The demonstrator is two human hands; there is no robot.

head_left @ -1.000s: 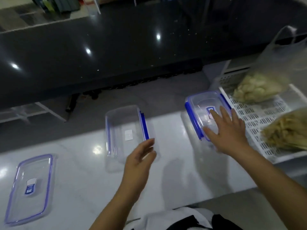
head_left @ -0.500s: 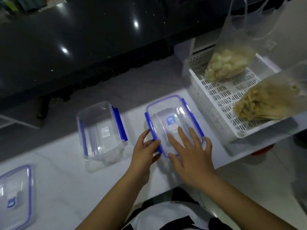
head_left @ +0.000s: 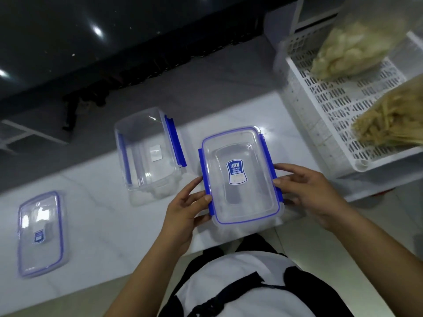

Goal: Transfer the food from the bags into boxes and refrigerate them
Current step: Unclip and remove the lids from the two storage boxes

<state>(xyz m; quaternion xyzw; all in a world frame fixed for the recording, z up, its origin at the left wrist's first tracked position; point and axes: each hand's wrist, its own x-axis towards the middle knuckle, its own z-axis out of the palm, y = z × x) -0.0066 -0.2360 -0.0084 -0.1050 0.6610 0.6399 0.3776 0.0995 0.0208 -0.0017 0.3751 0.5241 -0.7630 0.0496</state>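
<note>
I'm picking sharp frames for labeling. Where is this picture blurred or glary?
Head view: the bags and basket at upper right are motion-smeared; the lidded box between both hands is fairly sharp; light glare dots the dark counter and loose lid.

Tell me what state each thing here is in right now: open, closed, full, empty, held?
lidded box: lid on, empty, held at both long sides.
left hand: fingers on the box's left clip.
right hand: fingers on the box's right clip.
open box: lid off, empty, clips hanging open.
loose lid: lying flat on the counter.
pale food bag: full, in the white basket.
yellow strips bag: full, in the basket.
</note>
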